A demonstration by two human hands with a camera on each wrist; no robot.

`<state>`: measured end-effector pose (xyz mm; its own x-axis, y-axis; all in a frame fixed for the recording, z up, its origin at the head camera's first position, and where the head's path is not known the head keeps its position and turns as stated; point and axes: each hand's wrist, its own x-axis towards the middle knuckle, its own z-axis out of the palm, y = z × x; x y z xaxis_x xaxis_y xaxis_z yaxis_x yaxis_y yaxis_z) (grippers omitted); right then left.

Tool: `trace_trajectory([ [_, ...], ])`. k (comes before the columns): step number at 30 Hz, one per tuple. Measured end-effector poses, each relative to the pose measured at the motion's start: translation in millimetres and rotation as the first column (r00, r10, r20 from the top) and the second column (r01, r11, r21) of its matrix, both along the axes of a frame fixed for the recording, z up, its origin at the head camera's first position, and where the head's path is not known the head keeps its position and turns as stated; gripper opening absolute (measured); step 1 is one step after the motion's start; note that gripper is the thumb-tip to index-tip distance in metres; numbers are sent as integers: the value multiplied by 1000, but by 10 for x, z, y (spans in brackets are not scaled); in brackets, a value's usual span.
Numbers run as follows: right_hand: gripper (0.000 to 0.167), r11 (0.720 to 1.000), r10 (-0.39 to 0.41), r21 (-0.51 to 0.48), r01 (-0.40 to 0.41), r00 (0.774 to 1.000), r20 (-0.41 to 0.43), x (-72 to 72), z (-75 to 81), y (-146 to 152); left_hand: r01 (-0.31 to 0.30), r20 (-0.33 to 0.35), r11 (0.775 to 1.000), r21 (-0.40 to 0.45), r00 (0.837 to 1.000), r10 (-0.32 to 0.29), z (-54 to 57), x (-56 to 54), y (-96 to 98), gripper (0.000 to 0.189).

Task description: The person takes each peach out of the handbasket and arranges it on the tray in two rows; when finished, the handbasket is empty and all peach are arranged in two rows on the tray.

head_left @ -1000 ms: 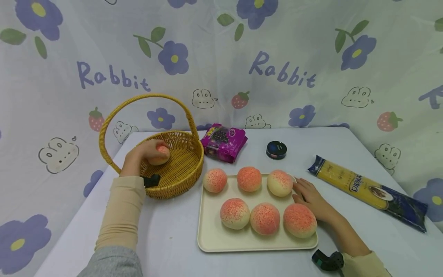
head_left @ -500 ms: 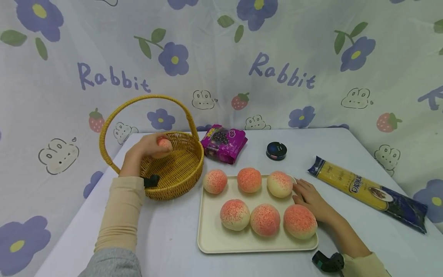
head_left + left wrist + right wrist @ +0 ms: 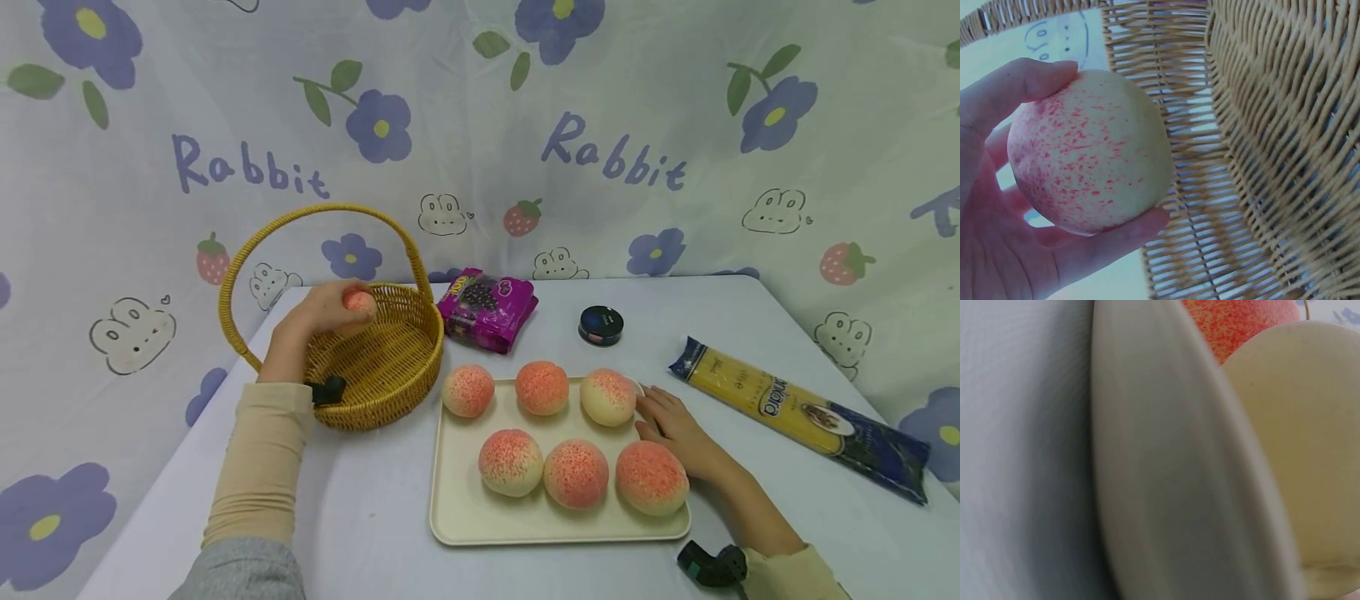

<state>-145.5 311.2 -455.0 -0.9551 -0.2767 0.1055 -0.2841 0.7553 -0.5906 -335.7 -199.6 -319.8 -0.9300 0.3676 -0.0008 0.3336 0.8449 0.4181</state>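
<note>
My left hand (image 3: 318, 310) grips a peach (image 3: 1094, 153), pale with red speckles, between thumb and fingers. It holds the fruit over the back left rim of a round wicker basket (image 3: 411, 393) with a tall arched handle. Woven basket wall fills the right of the left wrist view. At the right edge of a cream tray (image 3: 480, 527), my right hand (image 3: 675, 433) rests with its fingers extended by the rim. Nearest to it are a back-row peach (image 3: 608, 398) and a front-row peach (image 3: 651, 478). Several other peaches (image 3: 511, 462) sit on the tray in two rows.
A purple snack bag (image 3: 487, 310) lies right of the basket. Behind the tray stands a small dark round tin (image 3: 601, 325). A long yellow and blue pasta packet (image 3: 798, 417) lies on the right. A printed cloth (image 3: 480, 125) hangs behind the white table (image 3: 367, 517).
My left hand has lifted the peach up from inside the basket to the height of its back rim, shifting slightly right. The right hand and tray have stayed in place.
</note>
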Motion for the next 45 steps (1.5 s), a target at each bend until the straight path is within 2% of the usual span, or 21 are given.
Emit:
trace_trajectory([
  [8,47,1000,4,-1,-4,1000,-4,-9,-9,5,20,-57,997,73,998,-16,50,58,116,48],
  [15,47,1000,17,-5,-17,1000,-20,-17,-25,20,17,-117,998,55,993,-10,123,125,233,47],
  [19,47,1000,15,-1,-15,1000,-21,-15,-21,26,38,-160,999,30,987,-32,171,163,302,48],
  [28,48,1000,17,-5,-17,1000,-13,-16,-19,14,35,-151,999,38,988,-29,246,291,426,49],
  [45,47,1000,11,-7,-11,1000,-20,11,-2,-5,88,-188,995,48,979,-78,314,504,574,50],
])
